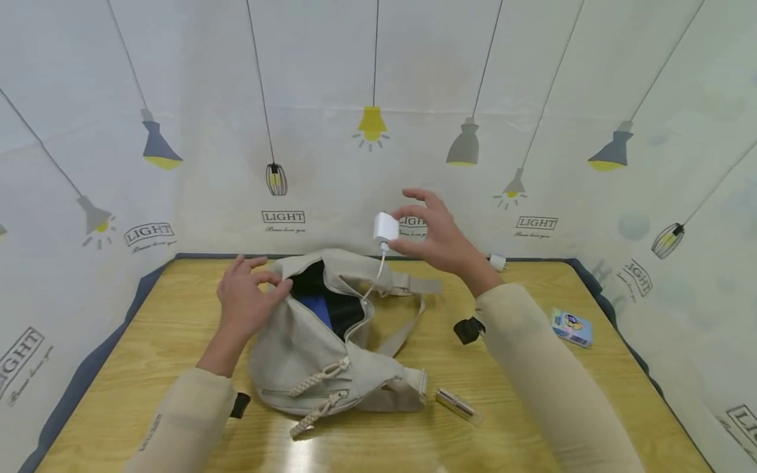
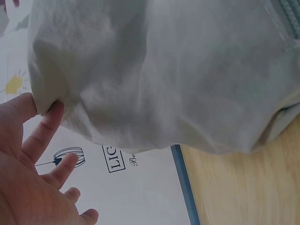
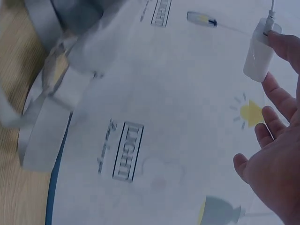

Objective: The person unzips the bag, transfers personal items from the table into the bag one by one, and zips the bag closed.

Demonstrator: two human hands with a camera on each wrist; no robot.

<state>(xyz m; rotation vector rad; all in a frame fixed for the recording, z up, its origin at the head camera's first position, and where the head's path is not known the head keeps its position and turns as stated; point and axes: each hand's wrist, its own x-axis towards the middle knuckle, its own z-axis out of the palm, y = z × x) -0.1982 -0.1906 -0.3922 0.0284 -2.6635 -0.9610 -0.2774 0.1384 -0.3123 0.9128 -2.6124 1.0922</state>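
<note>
A light grey fabric bag (image 1: 301, 348) lies on the table with its zipped mouth spread apart. Inside its dark lining a blue thing (image 1: 317, 307) shows in part. My left hand (image 1: 245, 295) pinches the left edge of the bag's opening between thumb and forefinger. Above and to the right of the bag, my right hand (image 1: 434, 233) pinches a white charger plug (image 1: 386, 227) between thumb and index finger. From the charger a white cable (image 1: 378, 272) runs down to the bag's mouth; its far end is hidden. In the right wrist view the charger (image 3: 259, 56) hangs clear of the bag.
A lipstick-like tube (image 1: 458, 406) lies right of the bag's front. Farther right is a small blue box (image 1: 572, 328). A second white plug (image 1: 498, 262) sits near the table's back edge, behind my right wrist. Bag straps (image 1: 408, 328) spread to the right. A printed cloth backdrop rises behind.
</note>
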